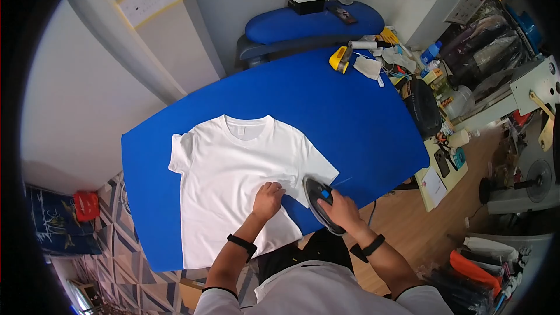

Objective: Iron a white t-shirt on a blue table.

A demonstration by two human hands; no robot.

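Note:
A white short-sleeved T-shirt [227,175] lies spread on the blue-covered ironing table [350,118], its neckline towards the far side. My left hand [268,200] has its fingers bent onto the shirt's right side below the sleeve, gripping the cloth there. Creases run out from those fingers, and blue cover shows between the sleeve and the body. In my right hand [342,213] is a dark clothes iron [313,192], held by its handle. Its tip rests at the right sleeve, near the underarm. The soleplate is hidden from above.
At the back stands a smaller blue ironing board [280,26] bearing a lidded box [307,2]. A yellow-and-black tool [340,59] and a white cloth [368,67] sit near the far right edge. Side table holds a phone [442,163] and scissors; a fan [539,179] stands farther right.

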